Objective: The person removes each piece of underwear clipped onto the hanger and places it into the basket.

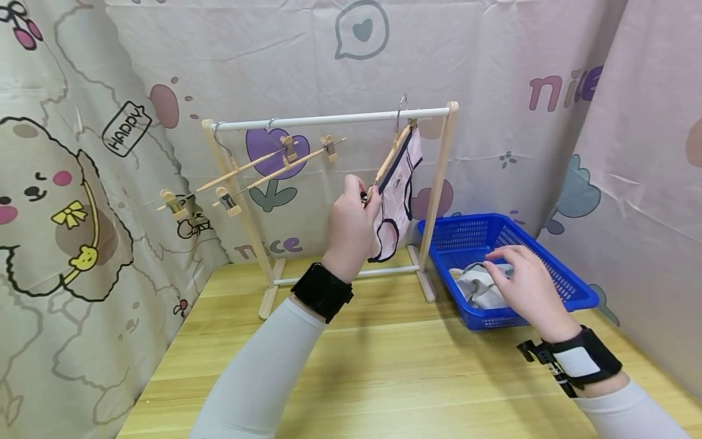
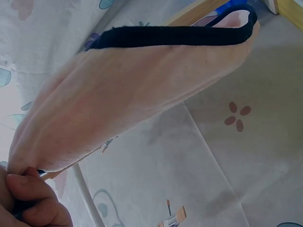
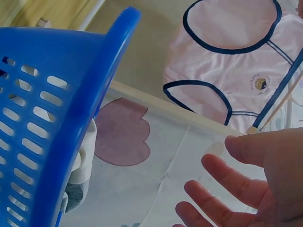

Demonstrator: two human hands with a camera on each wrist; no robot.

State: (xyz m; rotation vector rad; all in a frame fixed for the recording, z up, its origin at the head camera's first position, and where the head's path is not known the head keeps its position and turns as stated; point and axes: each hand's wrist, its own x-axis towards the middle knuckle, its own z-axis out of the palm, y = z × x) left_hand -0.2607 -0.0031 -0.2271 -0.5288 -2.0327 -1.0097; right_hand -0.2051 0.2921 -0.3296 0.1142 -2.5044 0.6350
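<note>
Pink underpants [image 1: 399,183] with dark navy trim hang by their waistband from a wooden clip hanger [image 1: 392,160] at the right end of the rack. My left hand [image 1: 353,213] pinches the near end of that hanger, at its clip, beside the waistband. The left wrist view has the pink cloth [image 2: 123,90] stretching away from my fingertips. My right hand [image 1: 526,286] is over the front of the blue basket [image 1: 526,244], fingers spread and holding nothing. Below it, grey and white cloth [image 1: 477,285] lies in the basket.
A small drying rack [image 1: 329,121] with wooden legs and a white rail stands on the wooden table [image 1: 351,366]. Two bare clip hangers [image 1: 285,167] hang on its left part. A patterned curtain [image 1: 307,49] closes off the back and sides.
</note>
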